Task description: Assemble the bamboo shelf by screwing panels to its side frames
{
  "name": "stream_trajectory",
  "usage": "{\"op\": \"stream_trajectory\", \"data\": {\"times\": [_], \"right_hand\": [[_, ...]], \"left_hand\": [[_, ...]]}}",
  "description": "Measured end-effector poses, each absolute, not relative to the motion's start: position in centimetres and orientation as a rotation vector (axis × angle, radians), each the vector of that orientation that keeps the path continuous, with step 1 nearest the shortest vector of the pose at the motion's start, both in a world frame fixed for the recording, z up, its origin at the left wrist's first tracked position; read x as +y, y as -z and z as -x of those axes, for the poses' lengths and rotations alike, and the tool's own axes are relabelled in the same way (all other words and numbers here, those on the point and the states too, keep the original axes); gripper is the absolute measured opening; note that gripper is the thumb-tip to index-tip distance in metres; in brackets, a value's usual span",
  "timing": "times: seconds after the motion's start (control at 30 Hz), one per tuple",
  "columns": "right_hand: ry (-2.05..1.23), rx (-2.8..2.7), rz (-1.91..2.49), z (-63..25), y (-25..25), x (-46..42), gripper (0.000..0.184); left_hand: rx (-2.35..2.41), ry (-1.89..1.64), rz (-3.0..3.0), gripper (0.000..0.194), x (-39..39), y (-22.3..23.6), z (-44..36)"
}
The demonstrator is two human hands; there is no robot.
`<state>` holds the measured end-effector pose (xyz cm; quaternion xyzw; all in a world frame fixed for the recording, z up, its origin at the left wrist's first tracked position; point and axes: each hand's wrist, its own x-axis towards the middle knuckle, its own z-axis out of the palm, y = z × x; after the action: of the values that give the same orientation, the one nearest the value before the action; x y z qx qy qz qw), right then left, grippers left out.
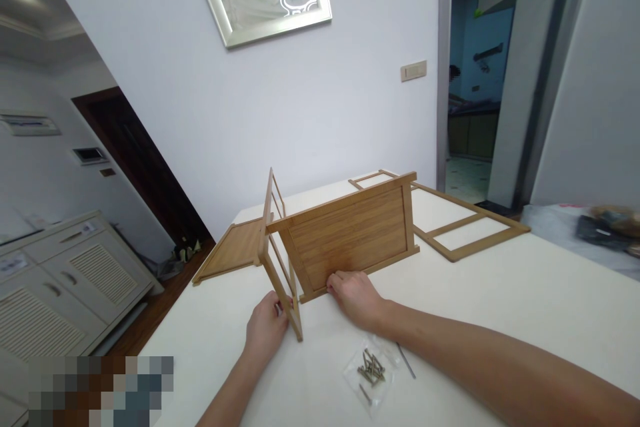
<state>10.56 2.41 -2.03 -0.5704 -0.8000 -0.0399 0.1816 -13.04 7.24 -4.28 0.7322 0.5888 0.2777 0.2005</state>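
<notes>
On a white table [450, 293], a wooden panel [350, 230] stands on edge beside an upright frame [265, 247]. The right hand [356, 297] grips the panel's lower rail, the left hand [266, 328] the frame's foot; loosening either could topple pieces onto the bagged screws [371, 367].

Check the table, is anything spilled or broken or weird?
Nothing looks spilled, and the wooden panel at the right hand looks whole. One oddity: a single metal piece lies apart from the pile of screws at the clear plastic bag, nearer the camera, like a stray. I can't tell if it's inside.
</notes>
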Motion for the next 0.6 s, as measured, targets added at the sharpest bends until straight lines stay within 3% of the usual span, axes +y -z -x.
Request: {"op": "stream_trajectory", "data": {"times": [0.33, 0.6], "right_hand": [[0.1, -2.261, 1.609, -10.61, 1.97, 2.31, 0.022], [0.094, -2.262, 1.609, -10.56, 1.91, 2.33, 0.023]], "left_hand": [[1.597, -0.819, -2.073, 0.022, 7.21, 4.28, 13.25], [1.648, -0.777, -2.062, 0.014, 7.25, 4.28, 12.9]]}}
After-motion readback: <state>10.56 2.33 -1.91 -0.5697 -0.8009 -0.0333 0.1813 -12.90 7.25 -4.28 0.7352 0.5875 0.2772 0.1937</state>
